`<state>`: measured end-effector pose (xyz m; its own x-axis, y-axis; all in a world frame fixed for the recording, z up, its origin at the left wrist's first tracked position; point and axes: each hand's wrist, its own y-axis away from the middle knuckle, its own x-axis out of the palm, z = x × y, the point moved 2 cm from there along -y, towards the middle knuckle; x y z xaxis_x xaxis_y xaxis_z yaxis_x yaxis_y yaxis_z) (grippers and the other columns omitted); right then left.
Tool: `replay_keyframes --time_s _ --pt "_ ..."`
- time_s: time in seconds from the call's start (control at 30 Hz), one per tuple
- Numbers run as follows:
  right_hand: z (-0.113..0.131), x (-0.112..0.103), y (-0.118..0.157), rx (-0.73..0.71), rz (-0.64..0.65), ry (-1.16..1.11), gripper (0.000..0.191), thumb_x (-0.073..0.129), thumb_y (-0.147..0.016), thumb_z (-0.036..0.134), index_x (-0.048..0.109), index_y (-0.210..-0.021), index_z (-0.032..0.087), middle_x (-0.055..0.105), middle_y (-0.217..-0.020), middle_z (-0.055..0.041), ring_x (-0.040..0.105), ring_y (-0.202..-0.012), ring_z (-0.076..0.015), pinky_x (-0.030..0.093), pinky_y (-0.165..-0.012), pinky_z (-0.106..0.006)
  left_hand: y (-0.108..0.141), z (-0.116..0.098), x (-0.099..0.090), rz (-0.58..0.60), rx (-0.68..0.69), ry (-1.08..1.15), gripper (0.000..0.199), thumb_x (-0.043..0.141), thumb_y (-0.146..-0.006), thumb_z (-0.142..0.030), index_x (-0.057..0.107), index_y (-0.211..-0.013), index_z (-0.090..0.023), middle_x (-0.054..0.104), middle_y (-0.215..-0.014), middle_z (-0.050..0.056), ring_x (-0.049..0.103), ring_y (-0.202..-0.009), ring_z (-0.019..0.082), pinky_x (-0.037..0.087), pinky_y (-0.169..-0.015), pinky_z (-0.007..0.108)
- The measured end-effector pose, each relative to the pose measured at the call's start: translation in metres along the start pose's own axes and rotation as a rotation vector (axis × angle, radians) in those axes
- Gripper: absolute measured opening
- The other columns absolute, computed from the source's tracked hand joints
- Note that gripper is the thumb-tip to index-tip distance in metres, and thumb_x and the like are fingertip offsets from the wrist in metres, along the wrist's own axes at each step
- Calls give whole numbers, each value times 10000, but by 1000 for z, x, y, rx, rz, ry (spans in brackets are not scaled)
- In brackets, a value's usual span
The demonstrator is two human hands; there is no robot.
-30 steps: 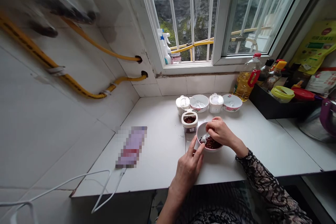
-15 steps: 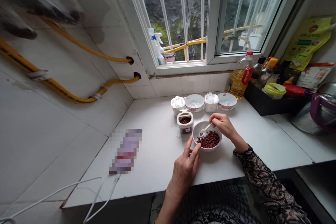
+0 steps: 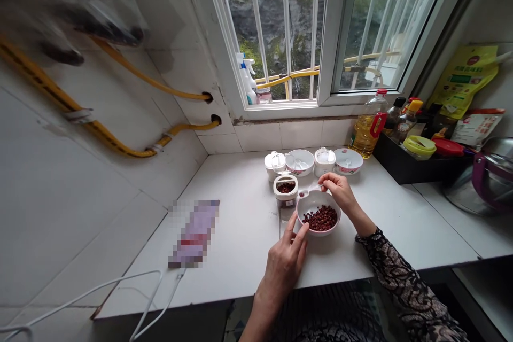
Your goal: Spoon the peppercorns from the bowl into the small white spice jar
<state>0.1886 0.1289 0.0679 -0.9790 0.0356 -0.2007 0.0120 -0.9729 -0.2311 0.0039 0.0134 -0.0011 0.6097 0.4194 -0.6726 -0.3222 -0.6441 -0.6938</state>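
A white bowl with a pink rim stands on the counter, holding dark red Sichuan peppercorns. My left hand steadies its near left side, with its fingertips at the rim. My right hand pinches the handle of a small white spoon. The spoon's scoop is over the bowl's far left rim and carries a few peppercorns. Just beyond it is an open seasoning jar with more peppercorns inside and its clear lid raised.
Behind are two white seasoning jars and two flowered bowls. An oil bottle and a black condiment box stand at right, near a metal pot. A blurred device with a white cable lies left.
My right hand has lifted the spoon from the peppercorns in the bowl up to its far left rim, toward the open jar. My left hand stays at the bowl. The view has shifted slightly.
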Motion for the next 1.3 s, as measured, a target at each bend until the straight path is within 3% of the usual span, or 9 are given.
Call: replay_keyframes --time_s 0.17,0.27,0.4,0.5,0.63,0.77,0.97,1.1,1.3 --pt "26 18 6 -423 -75 321 196 436 -916 216 630 -933 191 669 -776 -50 606 -779 -208 454 -794 -354 0 1 1 -12 18 -2 343 422 -988 -147 507 -1320 -163 488 -1438 220 705 -818 128 569 -650 214" --pt "33 30 13 -727 3 598 233 409 -937 116 628 -961 192 687 -816 -62 586 -824 -220 411 -888 -390 0 1 1 -30 28 -15 339 415 -990 -142 513 -1313 -155 505 -1417 228 707 -816 132 568 -640 215" --pt "38 25 18 -882 -25 704 232 411 -937 82 615 -958 191 689 -843 -65 577 -837 -222 403 -887 -381 -1 0 1 -36 29 -17 335 412 -995 -150 513 -1314 -160 509 -1413 231 709 -807 139 572 -632 228" --pt "40 6 16 -826 -112 703 183 448 -918 107 607 -887 192 669 -789 -56 568 -789 -221 403 -861 -374 -1 0 0 -22 21 -9 336 408 -997 -158 509 -1317 -176 505 -1425 220 709 -797 135 573 -617 226" --pt "31 -9 13 -716 54 845 168 481 -829 81 595 -772 190 678 -730 -47 558 -718 -209 372 -861 -376 0 0 0 -7 6 1 361 434 -984 -149 497 -1338 -186 495 -1437 214 716 -842 160 582 -629 246" --pt "13 -3 15 -606 162 942 170 476 -800 81 602 -735 176 694 -718 -67 558 -702 -204 342 -893 -393 1 0 0 -1 2 4 391 442 -974 -127 489 -1358 -186 492 -1436 221 719 -860 173 573 -605 245" --pt "2 15 21 -454 307 698 227 439 -794 69 624 -725 182 691 -681 -24 570 -641 -153 354 -894 -362 1 0 -1 -8 2 -7 375 460 -969 -124 509 -1337 -178 506 -1425 222 718 -816 156 559 -587 227" --pt "3 8 19 -332 226 553 240 437 -765 95 637 -680 197 678 -660 -6 576 -653 -151 383 -864 -332 1 0 -2 -9 10 3 362 474 -965 -125 522 -1321 -172 499 -1430 222 715 -799 149 559 -600 229" --pt "-3 -3 13 -86 143 315 215 438 -717 190 645 -661 193 561 -539 20 494 -543 -141 369 -570 -249 2 1 -1 -19 7 -4 367 499 -951 -115 527 -1312 -174 501 -1433 210 716 -806 144 556 -608 216"
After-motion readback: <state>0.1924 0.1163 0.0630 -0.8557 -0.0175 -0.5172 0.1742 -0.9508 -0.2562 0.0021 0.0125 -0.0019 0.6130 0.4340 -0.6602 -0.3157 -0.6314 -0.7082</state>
